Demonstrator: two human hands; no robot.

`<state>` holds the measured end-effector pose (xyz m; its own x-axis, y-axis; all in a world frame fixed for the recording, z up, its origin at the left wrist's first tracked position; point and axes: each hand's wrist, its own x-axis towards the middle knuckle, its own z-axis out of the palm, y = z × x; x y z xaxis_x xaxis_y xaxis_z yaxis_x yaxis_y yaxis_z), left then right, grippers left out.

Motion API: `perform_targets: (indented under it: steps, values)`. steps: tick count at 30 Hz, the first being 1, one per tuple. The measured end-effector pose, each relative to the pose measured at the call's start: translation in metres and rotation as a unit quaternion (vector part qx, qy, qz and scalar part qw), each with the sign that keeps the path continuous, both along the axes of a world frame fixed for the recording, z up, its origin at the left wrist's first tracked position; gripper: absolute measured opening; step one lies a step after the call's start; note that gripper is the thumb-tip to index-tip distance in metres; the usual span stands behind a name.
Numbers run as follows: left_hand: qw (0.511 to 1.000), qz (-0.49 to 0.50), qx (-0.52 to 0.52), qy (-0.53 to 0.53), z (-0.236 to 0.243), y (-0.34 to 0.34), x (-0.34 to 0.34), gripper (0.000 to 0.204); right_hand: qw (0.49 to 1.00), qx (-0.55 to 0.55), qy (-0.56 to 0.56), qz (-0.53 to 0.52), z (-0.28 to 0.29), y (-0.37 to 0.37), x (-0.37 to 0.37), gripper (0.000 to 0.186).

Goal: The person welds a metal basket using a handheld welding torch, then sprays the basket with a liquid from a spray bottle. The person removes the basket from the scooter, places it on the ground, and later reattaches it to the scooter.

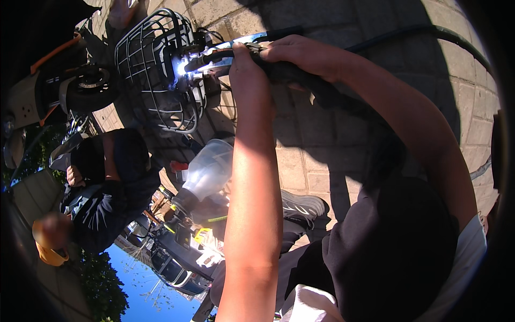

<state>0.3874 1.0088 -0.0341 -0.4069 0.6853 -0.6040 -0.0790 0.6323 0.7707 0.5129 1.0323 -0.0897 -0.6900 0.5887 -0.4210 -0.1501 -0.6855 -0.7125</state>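
Both my hands are closed around a black, nozzle-ended tool (214, 56), its thin tip pointing left. My left hand (249, 70) grips it with the thumb along its top. Just to the right, my right hand (306, 56) holds its thicker back part, fingers partly hidden. At the tip, an intense blue-white glare hides the exact spot it meets. Around that glare are a black wire basket (186, 130) and pale metal tubes. A dark cable or sleeve (327, 96) trails from under my right hand toward my lap.
A person with folded arms (110, 177) and an orange cap is at the left. Above them stands a wheeled vehicle (88, 94). A translucent rounded container (210, 166) lies beside my left forearm. A thick black hose (424, 29) curves over brick paving (295, 166); my shoe (304, 208) rests there.
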Motion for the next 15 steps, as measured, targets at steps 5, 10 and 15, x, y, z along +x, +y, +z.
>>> perform_targets:
  steps: [5, 10, 15]
  values:
    - [1.0, -0.007, 0.002, 0.003, -0.0022, -0.0009, -0.0023, 0.061, 1.0, 0.0, 0.01, -0.004, -0.0011, -0.0004, -0.0009, 0.031]
    - [1.0, 0.0, 0.003, 0.004, -0.0055, 0.0002, -0.0032, 0.061, 1.0, -0.006, 0.01, -0.012, -0.0021, -0.001, -0.0018, 0.031]
    - [1.0, -0.008, 0.002, 0.001, -0.0031, -0.001, -0.0026, 0.061, 1.0, 0.007, 0.017, -0.023, -0.0018, -0.0016, -0.0029, 0.032]
